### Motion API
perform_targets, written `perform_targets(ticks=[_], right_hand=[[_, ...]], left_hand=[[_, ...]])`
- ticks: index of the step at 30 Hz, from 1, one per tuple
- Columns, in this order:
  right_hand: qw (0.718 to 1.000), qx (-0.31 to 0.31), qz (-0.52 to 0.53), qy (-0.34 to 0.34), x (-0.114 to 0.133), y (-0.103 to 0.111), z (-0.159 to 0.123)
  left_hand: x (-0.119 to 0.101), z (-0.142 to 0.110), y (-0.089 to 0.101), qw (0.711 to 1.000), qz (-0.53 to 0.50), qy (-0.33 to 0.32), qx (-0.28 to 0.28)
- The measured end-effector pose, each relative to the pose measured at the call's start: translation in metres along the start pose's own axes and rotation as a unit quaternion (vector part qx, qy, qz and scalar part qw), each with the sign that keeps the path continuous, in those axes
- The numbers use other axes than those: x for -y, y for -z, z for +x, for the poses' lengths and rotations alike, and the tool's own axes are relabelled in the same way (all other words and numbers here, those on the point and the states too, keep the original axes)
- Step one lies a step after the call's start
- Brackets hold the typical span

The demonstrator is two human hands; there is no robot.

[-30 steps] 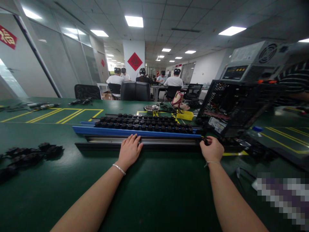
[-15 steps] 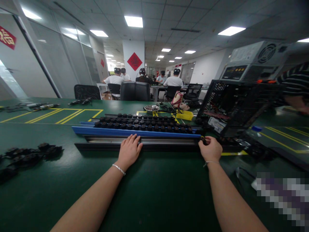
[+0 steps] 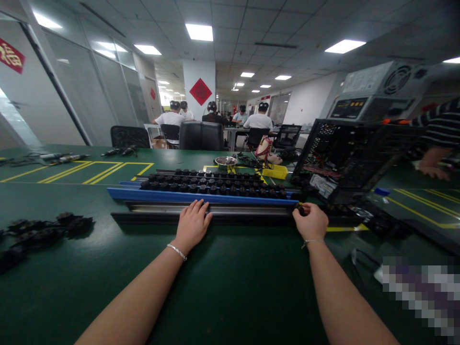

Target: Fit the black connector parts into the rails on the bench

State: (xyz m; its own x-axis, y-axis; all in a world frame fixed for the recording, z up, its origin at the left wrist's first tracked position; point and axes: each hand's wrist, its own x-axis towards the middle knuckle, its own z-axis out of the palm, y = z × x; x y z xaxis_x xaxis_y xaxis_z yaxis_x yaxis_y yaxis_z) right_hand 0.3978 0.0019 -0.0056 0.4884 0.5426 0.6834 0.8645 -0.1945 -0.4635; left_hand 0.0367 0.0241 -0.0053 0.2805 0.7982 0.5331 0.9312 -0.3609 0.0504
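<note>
My left hand (image 3: 194,225) lies over a long black metal rail (image 3: 151,218), fingers stretched across its bright channel and thumb apart. At the rail's right end, my right hand (image 3: 312,221) is closed in a pinch on a small black part (image 3: 300,209), mostly hidden by the fingers. Just behind the black rail runs a blue rail (image 3: 158,194). Beyond it, rows of small round-topped black pieces (image 3: 215,181) sit along more rails.
A pile of black pieces (image 3: 53,230) lies at left on the green table (image 3: 230,297). An open computer case (image 3: 345,158) stands at right, power supplies (image 3: 381,86) on top. Behind are a metal bowl (image 3: 225,163) and yellow tray (image 3: 276,172). A co-worker's hand (image 3: 433,163) shows far right.
My right hand has shifted slightly left along the rail with the small black part. My left hand stays in place. At far right, the co-worker's arm and hand have moved.
</note>
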Motion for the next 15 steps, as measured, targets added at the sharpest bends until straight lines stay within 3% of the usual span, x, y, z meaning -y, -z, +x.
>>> perform_targets(ticks=[15], right_hand=[[0.999,0.004,0.013,0.036,0.0001,-0.0070,-0.0014]], left_hand=[[-0.0013,0.0004,0.0004,1.000,0.007,0.003,-0.001]])
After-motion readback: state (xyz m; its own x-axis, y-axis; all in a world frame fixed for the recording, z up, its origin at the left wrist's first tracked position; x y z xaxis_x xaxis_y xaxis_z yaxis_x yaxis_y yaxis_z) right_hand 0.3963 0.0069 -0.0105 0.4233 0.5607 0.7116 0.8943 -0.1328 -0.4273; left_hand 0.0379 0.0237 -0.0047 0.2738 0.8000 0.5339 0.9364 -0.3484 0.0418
